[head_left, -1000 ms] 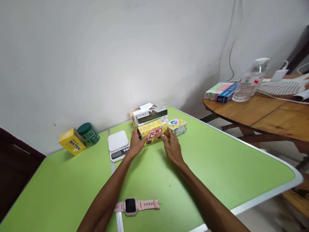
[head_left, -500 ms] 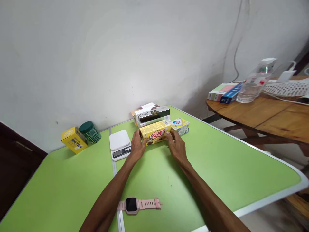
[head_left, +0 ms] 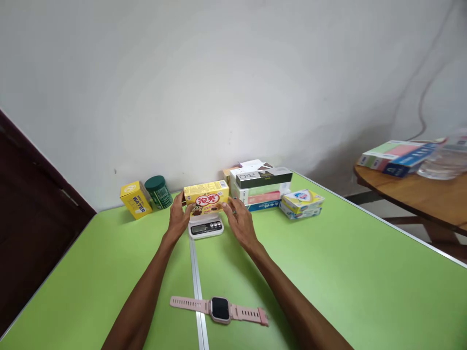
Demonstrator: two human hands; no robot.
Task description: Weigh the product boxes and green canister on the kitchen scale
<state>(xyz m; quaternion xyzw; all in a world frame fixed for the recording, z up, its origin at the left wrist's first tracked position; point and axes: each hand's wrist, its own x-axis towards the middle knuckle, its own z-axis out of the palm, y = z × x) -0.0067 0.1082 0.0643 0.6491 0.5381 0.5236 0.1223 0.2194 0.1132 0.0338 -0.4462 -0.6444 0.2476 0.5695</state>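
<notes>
A yellow snack box (head_left: 207, 198) with a red and white oval label is held upright between my two hands. It is over the platform of a white digital kitchen scale (head_left: 206, 227); whether it touches the platform I cannot tell. My left hand (head_left: 178, 217) grips the box's left end, thumb on the front face. On the opposite end, my right hand (head_left: 239, 222) grips with its thumb on the front near the lower corner. The scale's display and buttons show below the box, while most of its platform is hidden.
Left of the scale stand a green lidded canister (head_left: 158, 192) and a yellow WATER box (head_left: 136, 200). Stacked boxes (head_left: 264, 178) and yellow soap packs (head_left: 302, 203) lie right. A pink smartwatch (head_left: 220, 309) lies in front. A wooden table (head_left: 412, 192) stands at right.
Both hands have carried the yellow snack box leftward, from in front of the stacked boxes to over the scale. The camera view has turned left.
</notes>
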